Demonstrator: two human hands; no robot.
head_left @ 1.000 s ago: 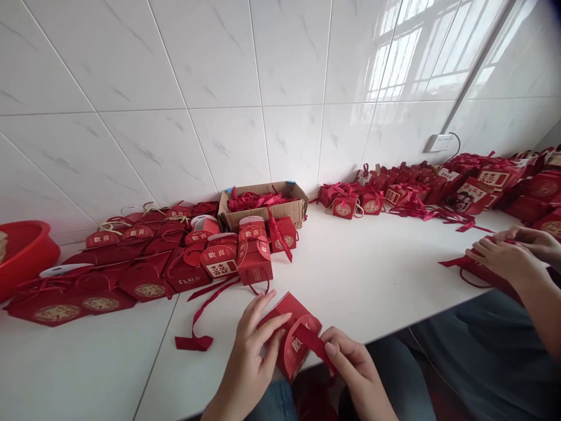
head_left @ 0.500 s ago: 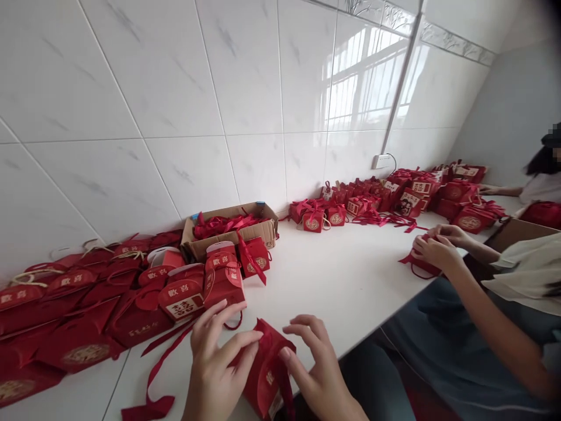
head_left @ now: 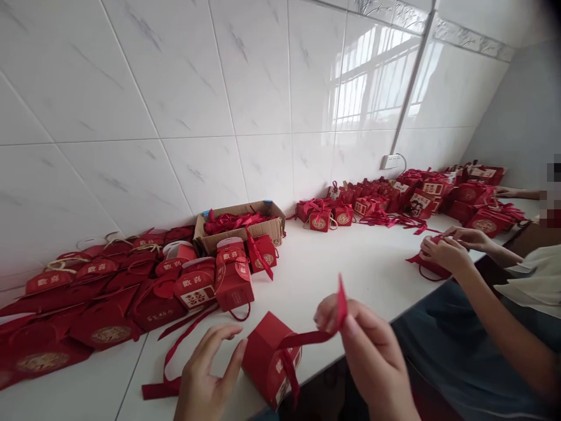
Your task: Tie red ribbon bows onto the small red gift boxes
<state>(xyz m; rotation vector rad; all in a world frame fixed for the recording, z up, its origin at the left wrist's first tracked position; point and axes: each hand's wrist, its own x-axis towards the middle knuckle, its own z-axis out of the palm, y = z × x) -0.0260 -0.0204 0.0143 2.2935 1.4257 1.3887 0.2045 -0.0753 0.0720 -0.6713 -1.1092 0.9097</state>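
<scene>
A small red gift box (head_left: 263,354) with gold lettering sits tilted at the table's near edge. A red ribbon (head_left: 307,338) runs from it to my right hand (head_left: 372,356), where thumb and fingers pinch it with the tip sticking up. Just left of the box is my left hand (head_left: 213,368), thumb and fingers apart and curved, holding nothing. It is close to the box's left side; whether it touches I cannot tell. Another loose red ribbon (head_left: 166,362) lies on the table to the left of that hand.
Rows of red gift boxes (head_left: 109,333) fill the left side. Behind them stands a cardboard box (head_left: 228,234) of ribbons. More finished-looking boxes (head_left: 322,220) line the tiled wall. At right, a co-worker's hands (head_left: 447,251) hold a red box; another person's arm shows farther back.
My right hand has drawn the ribbon up and to the right, away from the box. My left hand has come off the box and opened to its left. The view has shifted slightly.
</scene>
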